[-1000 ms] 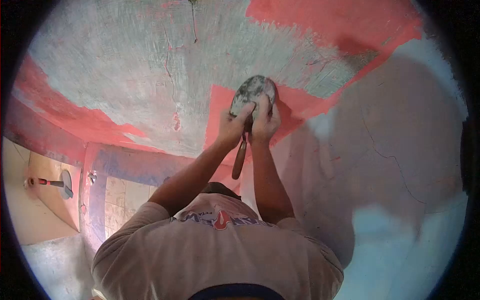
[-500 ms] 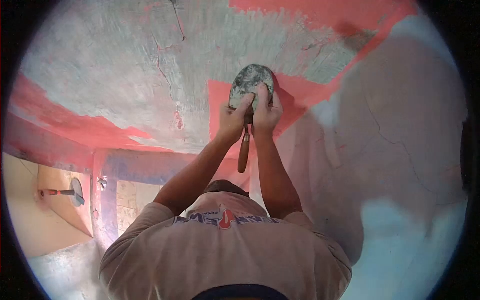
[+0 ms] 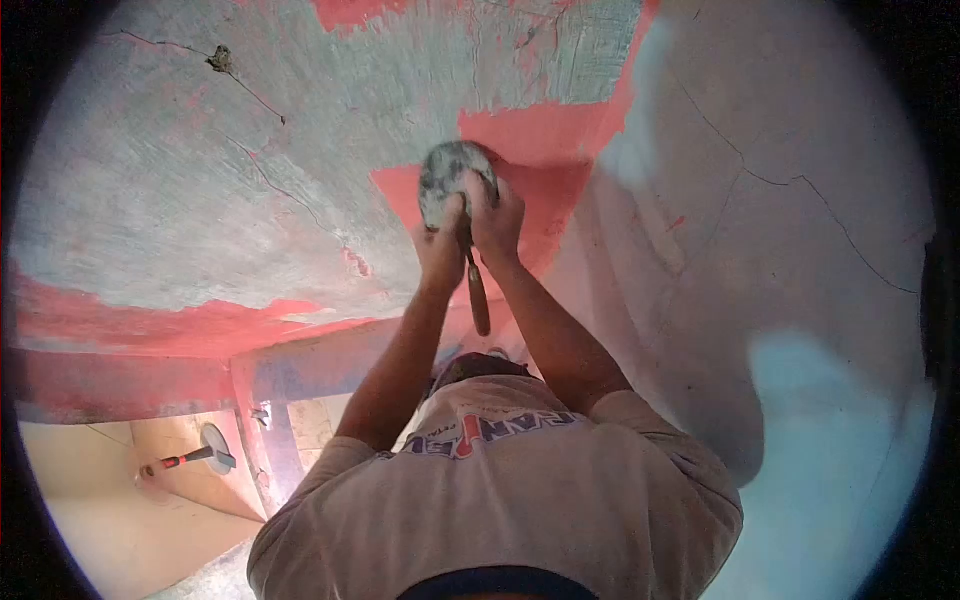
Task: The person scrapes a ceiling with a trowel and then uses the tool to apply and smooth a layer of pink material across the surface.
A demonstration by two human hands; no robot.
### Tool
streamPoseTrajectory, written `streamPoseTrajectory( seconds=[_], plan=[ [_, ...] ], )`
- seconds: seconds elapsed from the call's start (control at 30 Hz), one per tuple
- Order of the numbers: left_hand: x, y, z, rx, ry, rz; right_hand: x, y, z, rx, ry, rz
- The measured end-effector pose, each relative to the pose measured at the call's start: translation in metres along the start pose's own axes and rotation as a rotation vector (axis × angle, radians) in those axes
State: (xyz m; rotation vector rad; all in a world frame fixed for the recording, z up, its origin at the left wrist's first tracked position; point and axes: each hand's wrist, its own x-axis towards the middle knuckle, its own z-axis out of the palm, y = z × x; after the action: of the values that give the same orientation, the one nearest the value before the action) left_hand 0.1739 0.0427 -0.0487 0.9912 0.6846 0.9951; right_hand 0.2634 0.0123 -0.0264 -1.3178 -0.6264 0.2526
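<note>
Both of my hands grip a trowel from below. Its rounded, grey-blotched blade (image 3: 450, 180) lies against or very near the pink and grey plastered surface (image 3: 330, 140). My left hand (image 3: 440, 245) is closed at the blade's lower left, with its thumb up on the blade. My right hand (image 3: 495, 215) is closed on the right side, fingers pressed on the blade. The wooden handle (image 3: 479, 305) hangs free between my wrists. The fingers behind the blade are hidden, and the blade is slightly blurred.
A bluish-grey wall (image 3: 800, 260) with a long crack meets the surface on the right. At lower left, a tool with a red and black handle (image 3: 180, 460) lies by a round grey piece. A hole with debris (image 3: 219, 59) sits along a crack at upper left.
The view has swung, so the wall features have shifted and turned. My hands and the trowel now appear farther left, still over the same pink patch, with both hands keeping their grip.
</note>
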Motion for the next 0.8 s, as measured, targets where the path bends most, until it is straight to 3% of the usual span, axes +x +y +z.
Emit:
streamPoseTrajectory(
  seconds=[0.1, 0.23, 0.27, 0.37, 0.47, 0.57, 0.6, 0.67, 0.8],
  plan=[
    [-0.013, -0.023, -0.002, -0.135, 0.016, 0.005, -0.017, 0.028, 0.001, 0.226, 0.043, 0.103],
    [-0.007, 0.002, 0.012, -0.179, -0.034, 0.051, 0.002, 0.003, -0.006, 0.007, -0.035, 0.115],
    [-0.004, 0.012, 0.018, -0.176, -0.038, 0.058, 0.006, -0.007, -0.002, 0.056, -0.015, 0.025],
    [-0.005, 0.007, 0.011, -0.112, -0.055, 0.028, 0.007, -0.011, 0.0, 0.05, 0.027, 0.045],
    [-0.012, -0.014, 0.005, -0.1, -0.046, 0.007, -0.006, 0.03, -0.004, 0.043, 0.102, -0.029],
    [-0.01, -0.006, 0.017, -0.194, -0.034, 0.013, 0.003, 0.031, -0.009, -0.029, 0.052, 0.062],
    [-0.007, -0.001, 0.019, -0.16, -0.027, 0.004, 0.005, -0.009, -0.011, 0.032, 0.018, 0.102],
    [-0.001, 0.008, 0.024, -0.216, -0.082, 0.027, 0.011, -0.016, -0.011, 0.083, -0.015, 0.064],
    [-0.003, -0.015, 0.009, -0.204, -0.092, -0.007, 0.002, 0.011, -0.008, 0.061, 0.052, 0.052]
  ],
)
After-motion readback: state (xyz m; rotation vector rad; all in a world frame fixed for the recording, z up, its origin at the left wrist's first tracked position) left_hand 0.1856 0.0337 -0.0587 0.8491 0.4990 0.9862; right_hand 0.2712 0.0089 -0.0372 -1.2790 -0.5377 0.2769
